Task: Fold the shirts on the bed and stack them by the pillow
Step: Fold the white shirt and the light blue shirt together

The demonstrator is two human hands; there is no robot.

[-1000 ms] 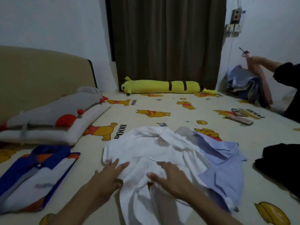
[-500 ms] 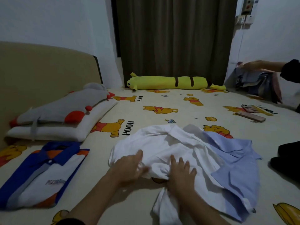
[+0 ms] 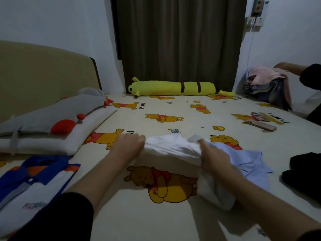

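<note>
While a dark curtain (image 3: 180, 42) hangs at twelve o'clock between white walls, the bed (image 3: 156, 221) spreads out under a cream sheet printed with yellow bears, with a long yellow plush (image 3: 172, 88) along its far edge and a grey-and-white pillow (image 3: 52, 126) by the tan headboard (image 3: 43, 72) at ten o'clock. At the centre the left hand (image 3: 129, 145) and right hand (image 3: 214, 158) each clutch a bunched edge of the white shirt (image 3: 173, 150), which lies partly over a pale blue shirt (image 3: 251, 164) at three o'clock. A folded blue-and-white shirt (image 3: 33, 186) sits at eight o'clock just below the pillow, two phones (image 3: 260, 121) lie at two o'clock, and another person's hand (image 3: 282, 66) rests on a clothes heap (image 3: 267, 86) beyond them.
</note>
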